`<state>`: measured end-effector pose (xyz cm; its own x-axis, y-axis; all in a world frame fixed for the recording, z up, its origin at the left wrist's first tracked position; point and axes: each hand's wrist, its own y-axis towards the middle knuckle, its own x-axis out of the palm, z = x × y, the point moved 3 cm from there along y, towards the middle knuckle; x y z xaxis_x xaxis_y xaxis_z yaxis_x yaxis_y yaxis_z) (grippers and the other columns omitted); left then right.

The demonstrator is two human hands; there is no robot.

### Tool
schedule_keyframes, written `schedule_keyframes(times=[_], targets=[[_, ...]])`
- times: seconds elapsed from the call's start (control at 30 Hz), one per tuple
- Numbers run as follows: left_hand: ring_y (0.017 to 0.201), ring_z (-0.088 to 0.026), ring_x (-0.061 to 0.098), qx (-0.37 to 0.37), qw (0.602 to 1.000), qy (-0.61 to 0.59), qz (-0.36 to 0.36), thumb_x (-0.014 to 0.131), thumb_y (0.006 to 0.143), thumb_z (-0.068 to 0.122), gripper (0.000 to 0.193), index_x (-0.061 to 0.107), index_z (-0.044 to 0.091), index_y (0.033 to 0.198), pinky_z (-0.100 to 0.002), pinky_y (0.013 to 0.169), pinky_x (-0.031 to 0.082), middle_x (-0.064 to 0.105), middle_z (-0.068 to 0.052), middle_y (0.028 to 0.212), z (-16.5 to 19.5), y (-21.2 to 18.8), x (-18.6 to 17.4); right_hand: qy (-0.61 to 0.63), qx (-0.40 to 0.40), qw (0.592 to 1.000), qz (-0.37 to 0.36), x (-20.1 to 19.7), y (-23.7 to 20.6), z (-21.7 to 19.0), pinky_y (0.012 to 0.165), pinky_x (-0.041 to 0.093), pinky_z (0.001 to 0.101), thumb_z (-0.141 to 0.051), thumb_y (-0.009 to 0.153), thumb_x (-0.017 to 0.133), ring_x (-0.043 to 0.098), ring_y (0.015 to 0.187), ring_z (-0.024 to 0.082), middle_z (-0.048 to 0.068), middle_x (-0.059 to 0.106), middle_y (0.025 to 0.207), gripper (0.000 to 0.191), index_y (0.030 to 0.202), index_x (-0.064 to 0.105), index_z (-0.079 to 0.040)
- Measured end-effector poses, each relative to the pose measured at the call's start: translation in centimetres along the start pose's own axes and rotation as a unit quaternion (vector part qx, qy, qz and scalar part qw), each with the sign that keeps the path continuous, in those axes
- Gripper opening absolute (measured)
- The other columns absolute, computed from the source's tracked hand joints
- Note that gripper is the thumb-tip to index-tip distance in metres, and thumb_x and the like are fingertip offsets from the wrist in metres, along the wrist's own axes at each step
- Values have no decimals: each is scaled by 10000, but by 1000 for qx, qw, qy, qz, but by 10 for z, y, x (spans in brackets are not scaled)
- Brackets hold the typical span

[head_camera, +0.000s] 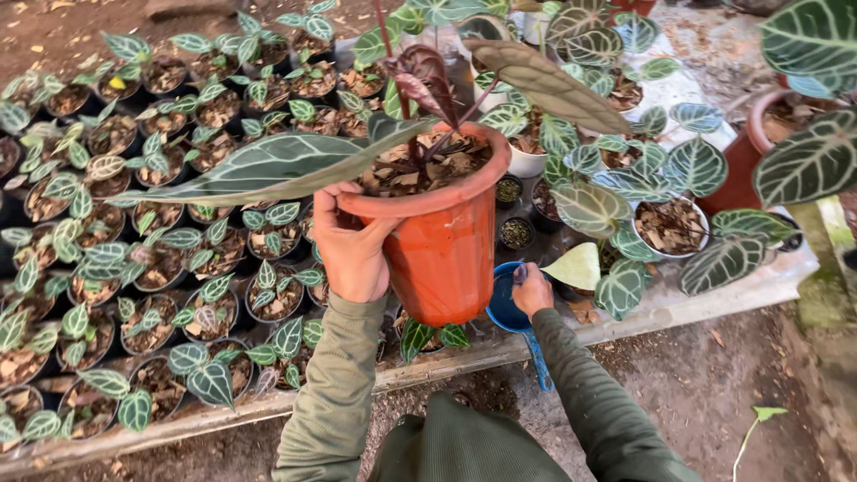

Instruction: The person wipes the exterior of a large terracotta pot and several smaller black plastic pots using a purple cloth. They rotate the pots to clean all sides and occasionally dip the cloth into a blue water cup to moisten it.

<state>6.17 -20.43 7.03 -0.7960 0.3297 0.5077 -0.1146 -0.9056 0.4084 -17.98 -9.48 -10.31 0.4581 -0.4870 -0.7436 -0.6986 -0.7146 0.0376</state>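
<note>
Orange pot [444, 254] with a long-leaved plant is lifted above the bench's front edge, left hand [351, 245] clamped on its side; right hand [532, 290] grips a blue scoop [505, 308].

Orange ribbed plastic pot [444, 254] with a long dark-green white-veined leaf plant [295, 165], upright, lifted at centre; small blue plastic scoop [509, 308] at its 4 o'clock, low.

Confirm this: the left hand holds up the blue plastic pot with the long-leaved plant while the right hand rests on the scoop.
Wrong colour. The head view shows the left hand holding an orange plastic pot; the blue thing is the plastic scoop under the right hand.
</note>
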Motion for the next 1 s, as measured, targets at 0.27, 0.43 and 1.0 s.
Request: schedule_keyframes(times=[0.27,0.43,1.0], targets=[[953,-86,555,28,998,16,53,764,798,-197,476,508,71,1097,-247,854,529,512,1,1064,3,-11,-32,307,226,923,-55,30,-6,-5,762,434,535,54,858,578,626,873,433,173,703,978,326,1156,655,-56],[922,-90,567,23,999,-1,38,763,826,-209,488,492,72,1119,-249,828,531,502,-4,1032,3,-18,-35,574,321,746,-106,39,-8,-8,914,544,503,64,866,445,689,958,294,105,714,1022,338,1105,640,-76],[945,-112,606,-40,999,-32,-9,766,814,-197,479,490,66,1103,-269,846,561,506,-9,1036,0,-35,-12,710,317,583,-236,2,-28,22,1021,518,449,0,929,562,672,1049,294,153,685,1141,223,1143,613,-32]])
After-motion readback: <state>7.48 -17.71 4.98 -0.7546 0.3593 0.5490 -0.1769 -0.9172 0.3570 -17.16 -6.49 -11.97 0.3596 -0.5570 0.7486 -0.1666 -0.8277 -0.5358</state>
